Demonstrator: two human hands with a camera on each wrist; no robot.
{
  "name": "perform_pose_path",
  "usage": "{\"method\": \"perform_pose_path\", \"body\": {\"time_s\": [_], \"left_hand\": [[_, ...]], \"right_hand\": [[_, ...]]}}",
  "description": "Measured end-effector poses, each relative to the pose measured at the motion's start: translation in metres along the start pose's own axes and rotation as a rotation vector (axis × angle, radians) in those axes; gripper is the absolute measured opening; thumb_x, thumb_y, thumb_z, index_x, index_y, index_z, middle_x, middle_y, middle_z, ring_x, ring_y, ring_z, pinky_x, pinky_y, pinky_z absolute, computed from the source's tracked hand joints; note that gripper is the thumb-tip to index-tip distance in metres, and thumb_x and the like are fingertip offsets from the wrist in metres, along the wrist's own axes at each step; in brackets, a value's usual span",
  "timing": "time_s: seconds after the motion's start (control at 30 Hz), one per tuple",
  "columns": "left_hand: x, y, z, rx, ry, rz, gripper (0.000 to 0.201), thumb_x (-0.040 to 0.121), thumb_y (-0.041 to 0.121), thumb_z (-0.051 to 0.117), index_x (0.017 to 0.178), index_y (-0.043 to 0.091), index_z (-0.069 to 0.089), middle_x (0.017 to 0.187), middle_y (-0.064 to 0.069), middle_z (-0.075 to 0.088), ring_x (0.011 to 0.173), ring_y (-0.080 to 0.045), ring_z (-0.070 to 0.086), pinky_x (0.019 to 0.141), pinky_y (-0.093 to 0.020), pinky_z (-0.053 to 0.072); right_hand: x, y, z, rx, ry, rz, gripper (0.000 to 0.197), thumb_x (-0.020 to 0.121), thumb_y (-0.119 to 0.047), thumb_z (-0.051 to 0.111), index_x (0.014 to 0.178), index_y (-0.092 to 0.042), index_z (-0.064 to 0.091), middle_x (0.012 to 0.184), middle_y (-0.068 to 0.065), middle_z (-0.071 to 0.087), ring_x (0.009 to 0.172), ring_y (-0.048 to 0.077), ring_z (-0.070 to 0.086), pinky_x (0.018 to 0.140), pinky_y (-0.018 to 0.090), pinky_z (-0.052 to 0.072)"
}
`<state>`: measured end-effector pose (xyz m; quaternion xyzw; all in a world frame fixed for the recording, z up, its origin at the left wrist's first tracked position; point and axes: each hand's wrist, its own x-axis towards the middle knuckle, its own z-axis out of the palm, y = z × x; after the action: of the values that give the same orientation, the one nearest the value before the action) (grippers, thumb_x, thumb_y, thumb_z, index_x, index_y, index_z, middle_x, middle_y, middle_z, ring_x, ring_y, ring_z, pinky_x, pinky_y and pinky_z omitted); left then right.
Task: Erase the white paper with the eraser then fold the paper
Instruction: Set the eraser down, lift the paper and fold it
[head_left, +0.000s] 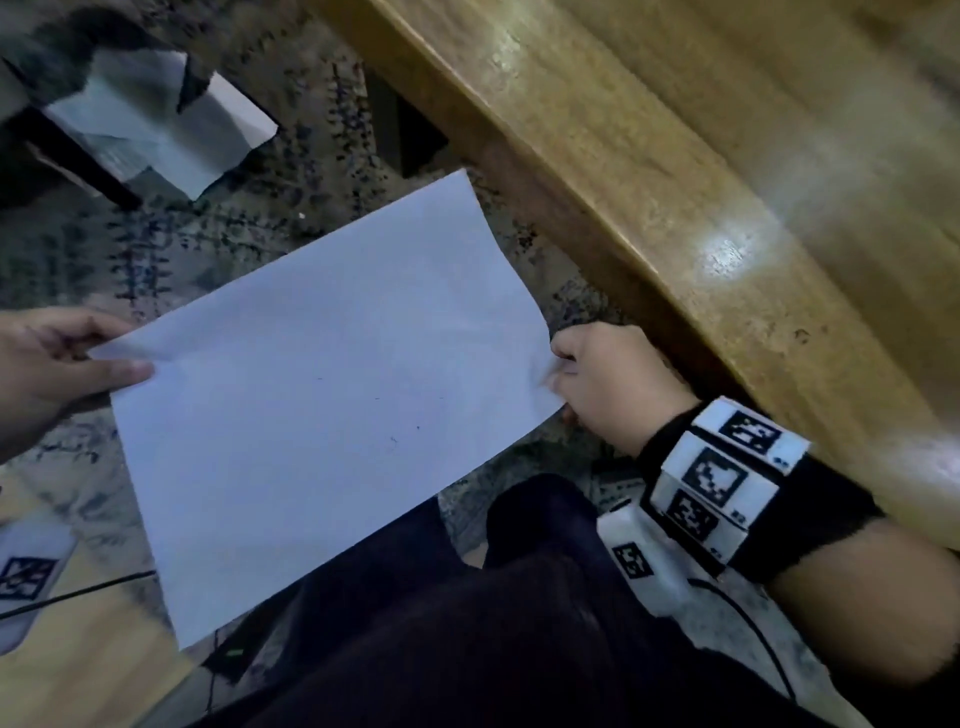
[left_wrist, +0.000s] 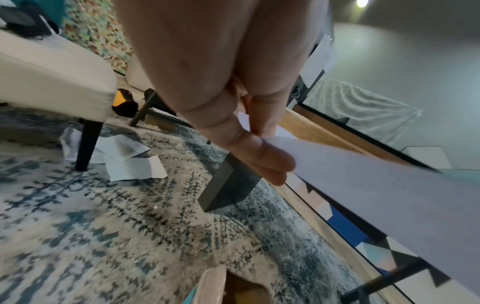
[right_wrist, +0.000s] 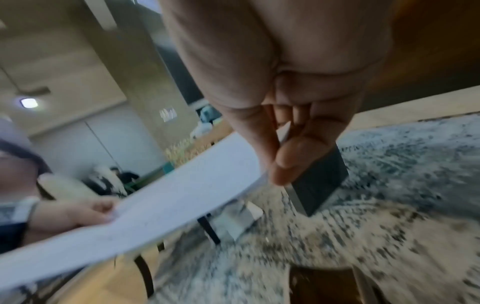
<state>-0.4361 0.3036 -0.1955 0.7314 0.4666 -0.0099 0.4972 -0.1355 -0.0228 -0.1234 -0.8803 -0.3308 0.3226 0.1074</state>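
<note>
The white paper (head_left: 332, 395) is held in the air off the wooden surface (head_left: 727, 171), over the patterned rug (head_left: 249, 228) and the person's dark-clothed lap (head_left: 493, 623) at the lower middle of the head view. It is unfolded and nearly flat, with a slight wave along its right edge. Its long axis runs from the lower left of the frame up to the upper right, where the top corner comes near the rounded edge of the surface without clearly touching it. A few faint pencil marks remain near the middle of the sheet.

The left hand (head_left: 47, 374) pinches the sheet's left corner at the left edge of the frame, thumb on top and fingers (left_wrist: 272, 162) pressed together beneath. The right hand (head_left: 618, 384) pinches the right edge just below the rim of the surface, with the thumb and curled fingers (right_wrist: 288, 162) closed on the paper's margin; a band with black-and-white markers (head_left: 722, 478) sits on that wrist.

Open rug lies beyond the sheet toward the upper left of the frame, where loose sheets of paper (head_left: 161, 124) lie on the floor beside a dark chair leg (left_wrist: 87, 144). A dark square table leg (left_wrist: 228, 183) stands on the rug just behind the left hand in the left wrist view. The eraser shows in no view.
</note>
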Motion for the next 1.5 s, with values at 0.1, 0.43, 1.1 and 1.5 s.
{"method": "perform_pose_path", "body": {"time_s": [0.1,0.43,1.1,1.5], "left_hand": [[-0.013,0.025,0.028,-0.053,-0.024,-0.024,0.027,0.073,-0.001,0.065,0.07,0.025,0.06,0.056,0.03,0.065,0.056,0.014,0.06,0.049,0.003,0.042],[0.032,-0.047,0.075,-0.175,-0.036,-0.228,0.041,0.082,-0.005,0.054,0.059,0.027,0.068,0.062,0.013,0.07,0.056,-0.005,0.065,0.043,-0.01,0.049],[0.048,0.004,0.177,0.024,0.159,-0.233,0.033,0.076,-0.005,0.056,0.06,0.024,0.06,0.068,-0.004,0.068,0.047,-0.013,0.066,0.042,-0.022,0.052],[0.031,0.022,0.183,-0.327,0.027,-0.269,0.036,0.079,-0.013,0.044,0.077,0.013,0.068,0.065,-0.01,0.07,0.048,-0.006,0.063,0.04,-0.016,0.05]], "right_hand": [[0.039,0.002,0.032,-0.021,-0.059,0.024,0.037,0.088,0.001,0.045,0.06,-0.012,0.026,0.062,0.006,0.037,0.064,0.025,0.049,0.058,0.03,0.033],[0.16,0.024,0.129,-0.126,-0.211,0.109,0.017,0.091,0.002,0.039,0.076,-0.004,0.043,0.086,0.013,0.048,0.077,0.025,0.044,0.068,0.028,0.034],[0.141,-0.028,0.233,0.19,-0.558,-0.676,0.062,0.1,-0.041,0.028,0.138,-0.03,-0.019,0.148,-0.013,-0.024,0.137,0.0,-0.024,0.11,0.022,-0.016],[0.18,-0.011,0.238,0.255,-0.495,-0.489,0.062,0.101,-0.038,0.029,0.146,-0.026,-0.011,0.155,-0.009,-0.018,0.141,0.006,-0.019,0.113,0.023,-0.012]]}}
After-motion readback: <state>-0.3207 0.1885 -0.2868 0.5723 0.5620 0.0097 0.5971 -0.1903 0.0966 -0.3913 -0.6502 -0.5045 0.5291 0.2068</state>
